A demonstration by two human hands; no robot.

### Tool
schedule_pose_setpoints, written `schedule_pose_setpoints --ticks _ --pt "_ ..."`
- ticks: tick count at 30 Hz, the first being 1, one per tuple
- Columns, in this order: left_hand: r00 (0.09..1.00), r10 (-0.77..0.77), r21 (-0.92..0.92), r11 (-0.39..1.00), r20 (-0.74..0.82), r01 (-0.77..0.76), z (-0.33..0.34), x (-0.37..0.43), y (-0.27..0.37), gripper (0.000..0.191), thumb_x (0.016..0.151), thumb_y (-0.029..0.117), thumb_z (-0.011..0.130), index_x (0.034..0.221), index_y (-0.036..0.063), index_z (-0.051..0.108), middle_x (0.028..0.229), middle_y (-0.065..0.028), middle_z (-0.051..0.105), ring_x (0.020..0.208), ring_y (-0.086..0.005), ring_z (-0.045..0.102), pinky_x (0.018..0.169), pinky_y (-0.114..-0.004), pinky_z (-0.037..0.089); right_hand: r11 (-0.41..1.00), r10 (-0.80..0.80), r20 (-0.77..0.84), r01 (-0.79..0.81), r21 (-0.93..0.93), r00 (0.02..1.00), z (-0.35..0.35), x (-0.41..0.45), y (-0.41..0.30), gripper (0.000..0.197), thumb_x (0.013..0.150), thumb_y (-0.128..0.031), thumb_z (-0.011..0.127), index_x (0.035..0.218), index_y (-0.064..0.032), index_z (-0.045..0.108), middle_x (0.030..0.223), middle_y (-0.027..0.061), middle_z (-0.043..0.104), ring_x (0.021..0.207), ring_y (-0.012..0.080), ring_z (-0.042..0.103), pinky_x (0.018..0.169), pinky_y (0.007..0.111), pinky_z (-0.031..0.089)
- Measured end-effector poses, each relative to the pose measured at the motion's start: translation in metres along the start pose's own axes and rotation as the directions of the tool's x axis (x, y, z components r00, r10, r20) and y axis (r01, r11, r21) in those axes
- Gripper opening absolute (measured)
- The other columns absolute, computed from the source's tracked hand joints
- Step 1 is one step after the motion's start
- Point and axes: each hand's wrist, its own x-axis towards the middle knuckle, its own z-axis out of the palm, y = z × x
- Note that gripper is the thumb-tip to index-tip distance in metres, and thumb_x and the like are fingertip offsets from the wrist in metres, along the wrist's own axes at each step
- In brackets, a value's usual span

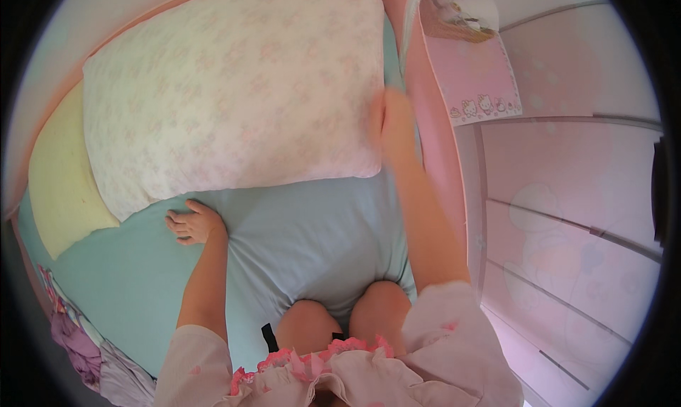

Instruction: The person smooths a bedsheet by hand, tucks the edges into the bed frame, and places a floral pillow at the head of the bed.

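A large, pale, floral-print cushioned piece of bedding (234, 88), a pillow or a folded quilt, lies flat across the head of the bed. My right hand (395, 121) is at its right edge, blurred, and whether the fingers grip the fabric cannot be made out. My left hand (197, 223) rests on the light teal fitted sheet (308, 231), fingers spread and holding nothing, just below the bedding's lower edge. Creases run through the sheet between that hand and my knees (308, 324). A pale yellow pillow (66, 178) sticks out from under the bedding on the left.
A pink bed rail (441, 178) runs along the right side. Beyond it are a pink cartoon-print surface (473, 77) with a wicker basket (457, 27) and pink cabinet fronts (553, 162). Crumpled purple and grey cloth (77, 348) lies at the left bed edge.
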Motion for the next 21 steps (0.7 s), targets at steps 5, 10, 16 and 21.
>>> schedule_pose_setpoints --ticks 5,10,16,21 --pt "1.000 -0.011 -0.020 1.000 0.002 0.011 -0.001 -0.008 0.006 0.062 0.088 0.050 0.032 0.130 0.0049 0.031 0.138 -0.0095 0.027 0.130 -0.0200 0.023 0.102 -0.054 0.011 0.931 -0.115 0.981 -0.328 0.161 0.156 -0.017 -0.223 -0.083 0.008 0.072 -0.013 0.055 0.073 -0.0053 0.054 0.077 0.0123 0.056 0.074 0.0309 0.053 0.067 0.042 0.043" --pt "0.999 -0.013 -0.044 0.999 0.048 0.015 -0.006 -0.015 0.014 0.061 0.088 0.048 0.034 0.130 0.0046 0.032 0.138 -0.0098 0.027 0.130 -0.0200 0.022 0.102 -0.054 0.011 0.996 -0.065 0.787 0.082 0.018 0.613 -0.022 -0.238 -0.047 0.010 0.071 -0.013 0.058 0.072 -0.0044 0.054 0.074 0.0127 0.055 0.073 0.0312 0.053 0.064 0.041 0.042" --pt "1.000 -0.014 -0.027 1.000 0.018 0.015 -0.008 0.001 0.005 0.061 0.088 0.048 0.034 0.130 0.0047 0.032 0.138 -0.0106 0.027 0.130 -0.0199 0.022 0.102 -0.054 0.011 0.976 0.213 -0.114 -0.207 0.062 0.970 0.013 -0.041 -0.006 0.031 0.078 -0.015 0.058 0.105 -0.0002 0.052 0.092 0.0186 0.055 0.085 0.0344 0.053 0.075 0.040 0.043" --pt "0.999 -0.006 -0.028 1.000 0.032 0.007 -0.002 -0.009 0.009 0.061 0.088 0.049 0.032 0.130 0.0049 0.032 0.139 -0.0109 0.027 0.131 -0.0205 0.021 0.102 -0.054 0.010 0.987 0.117 -0.305 -0.145 -0.071 0.945 0.032 0.038 0.023 0.027 0.077 -0.017 0.059 0.097 0.0014 0.057 0.089 0.0194 0.055 0.084 0.0346 0.053 0.074 0.042 0.042"
